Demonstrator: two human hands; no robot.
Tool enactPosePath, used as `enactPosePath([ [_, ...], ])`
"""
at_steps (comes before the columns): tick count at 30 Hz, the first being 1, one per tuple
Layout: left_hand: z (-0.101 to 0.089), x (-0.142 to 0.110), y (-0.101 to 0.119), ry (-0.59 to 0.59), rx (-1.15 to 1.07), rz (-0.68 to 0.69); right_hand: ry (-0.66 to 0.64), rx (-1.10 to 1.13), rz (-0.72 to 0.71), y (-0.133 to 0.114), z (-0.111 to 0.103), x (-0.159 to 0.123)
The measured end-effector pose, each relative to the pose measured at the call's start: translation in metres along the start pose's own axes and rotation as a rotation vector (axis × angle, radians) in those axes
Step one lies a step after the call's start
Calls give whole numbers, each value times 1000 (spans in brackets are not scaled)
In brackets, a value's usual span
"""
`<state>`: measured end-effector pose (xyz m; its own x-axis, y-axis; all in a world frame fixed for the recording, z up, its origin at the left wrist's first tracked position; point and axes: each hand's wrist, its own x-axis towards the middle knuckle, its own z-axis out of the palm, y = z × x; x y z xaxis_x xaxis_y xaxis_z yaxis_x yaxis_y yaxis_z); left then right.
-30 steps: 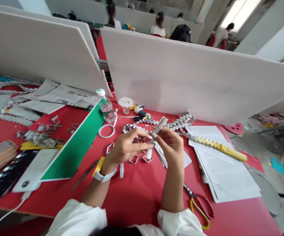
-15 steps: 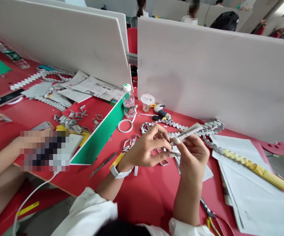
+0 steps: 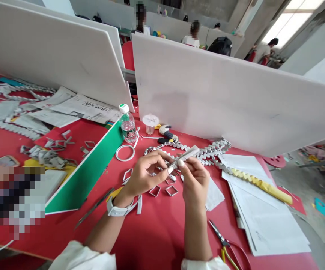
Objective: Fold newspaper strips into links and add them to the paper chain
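Pale grey printed paper, folded into a narrow strip (image 3: pixel 191 152), is held just above the red tabletop (image 3: pixel 151 234), between the two hands. The left hand (image 3: pixel 144 174) pinches its near end narrowly between thumb and fingertips; the right hand (image 3: pixel 194 178) grips farther along, thumb on top, fingers curled behind. Uneven pulling between the hands could skew or tear the folds, I'd judge, and a slackened right thumb might let the layers spring apart. The long axis runs from eight o'clock to two o'clock, the free end pointing at two. From the strip, diamond-shaped paper links (image 3: pixel 172 195) lie towards six and seven o'clock, scissors (image 3: pixel 220 237) at five.
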<state>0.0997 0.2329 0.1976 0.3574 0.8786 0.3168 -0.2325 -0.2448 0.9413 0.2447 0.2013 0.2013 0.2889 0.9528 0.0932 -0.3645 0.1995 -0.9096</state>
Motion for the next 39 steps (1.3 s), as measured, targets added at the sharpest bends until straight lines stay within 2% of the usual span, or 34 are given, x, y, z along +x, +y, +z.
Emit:
enactPosePath([
  [5, 4, 1, -2, 28, -47, 31, 11, -39, 0, 1, 3, -4],
  [11, 4, 0, 3, 70, 60, 99, -78, -221, -125, -4, 3, -8],
  [18, 20, -7, -1, 172, 150, 87, 117, -189, -178, 1, 1, -9],
  [22, 28, -11, 2, 262, 67, 136, 259, -218, -354, 1, 0, -12],
  [24, 25, -11, 7, 289, 54, 158, 271, -192, -440, -2, -1, -14],
  [29, 21, -13, 18, 114, 243, 200, 27, -123, -480, -4, 0, -20],
  [33, 24, -15, 19, 110, 261, 252, 15, -132, -433, -5, 3, -23],
  [39, 23, -14, 21, 53, 102, 134, -6, -17, -254, -9, 4, -25],
])
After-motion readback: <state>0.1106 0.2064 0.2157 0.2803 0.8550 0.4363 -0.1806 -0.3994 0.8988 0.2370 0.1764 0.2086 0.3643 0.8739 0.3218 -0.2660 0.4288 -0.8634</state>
